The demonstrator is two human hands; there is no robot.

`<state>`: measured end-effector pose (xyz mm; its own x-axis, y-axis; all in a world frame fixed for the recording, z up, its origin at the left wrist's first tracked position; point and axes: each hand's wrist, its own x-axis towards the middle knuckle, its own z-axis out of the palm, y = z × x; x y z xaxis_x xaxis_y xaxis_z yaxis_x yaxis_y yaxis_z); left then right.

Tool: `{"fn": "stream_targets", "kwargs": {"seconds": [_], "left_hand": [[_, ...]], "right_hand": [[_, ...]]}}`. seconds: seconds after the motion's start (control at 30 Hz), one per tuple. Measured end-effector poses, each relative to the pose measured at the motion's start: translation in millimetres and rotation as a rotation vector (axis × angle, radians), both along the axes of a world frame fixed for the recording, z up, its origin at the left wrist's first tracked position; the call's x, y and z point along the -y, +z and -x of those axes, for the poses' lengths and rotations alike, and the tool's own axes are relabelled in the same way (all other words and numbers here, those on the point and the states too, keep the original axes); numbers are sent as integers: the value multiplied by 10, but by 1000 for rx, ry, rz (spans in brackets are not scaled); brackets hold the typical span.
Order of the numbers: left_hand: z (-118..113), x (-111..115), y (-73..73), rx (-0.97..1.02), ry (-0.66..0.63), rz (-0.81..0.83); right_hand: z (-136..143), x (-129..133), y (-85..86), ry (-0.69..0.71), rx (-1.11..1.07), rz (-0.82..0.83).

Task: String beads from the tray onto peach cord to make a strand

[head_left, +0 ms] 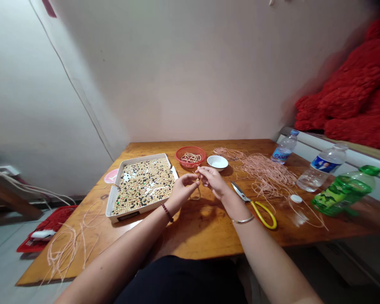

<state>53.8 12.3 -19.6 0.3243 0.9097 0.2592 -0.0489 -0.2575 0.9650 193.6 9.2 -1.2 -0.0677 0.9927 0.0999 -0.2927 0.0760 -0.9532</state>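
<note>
My left hand (183, 188) and my right hand (213, 180) meet above the middle of the table, fingertips pinched close together. Between them they hold a beaded string (195, 195), whose pale beads hang in a short strand below the fingers. What each fingertip grips is too small to make out fully. Left of my hands lies a shallow white box (110, 207) full of loose beads, mostly tan with black and a few coloured ones. Just beyond my fingers stands a red plastic basket (203, 157) holding beaded strings, with a white bowl (217, 162) beside it.
Yellow-handled scissors (263, 214) lie right of my right arm. Pink cord (266, 169) is heaped behind them, near two clear bottles (319, 169) and a green bottle (342, 192). More cord (65, 249) hangs over the table's front left edge. A wall closes the back.
</note>
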Motion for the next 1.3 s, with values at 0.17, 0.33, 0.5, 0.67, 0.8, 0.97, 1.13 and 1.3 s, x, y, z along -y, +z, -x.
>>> {"fn": "stream_targets", "kwargs": {"seconds": [0.17, 0.33, 0.5, 0.67, 0.8, 0.97, 1.13, 1.3], "left_hand": [[15, 64, 89, -18, 94, 83], [22, 59, 95, -3, 127, 56], [24, 8, 48, 17, 124, 6], [24, -32, -3, 24, 124, -69], [19, -36, -13, 32, 126, -86], [17, -27, -14, 8, 150, -67], [10, -31, -38, 47, 118, -65], [3, -40, -64, 79, 119, -50]], "right_hand": [[0, 0, -6, 1, 11, 12], [-9, -8, -13, -10, 21, 11], [-6, 0, -7, -30, 26, 23], [3, 23, 7, -90, 71, 54], [4, 22, 6, -121, 103, 43], [19, 15, -21, -98, 55, 43], [36, 19, -61, -6, 13, 79], [36, -6, -82, -90, 111, 67]]}}
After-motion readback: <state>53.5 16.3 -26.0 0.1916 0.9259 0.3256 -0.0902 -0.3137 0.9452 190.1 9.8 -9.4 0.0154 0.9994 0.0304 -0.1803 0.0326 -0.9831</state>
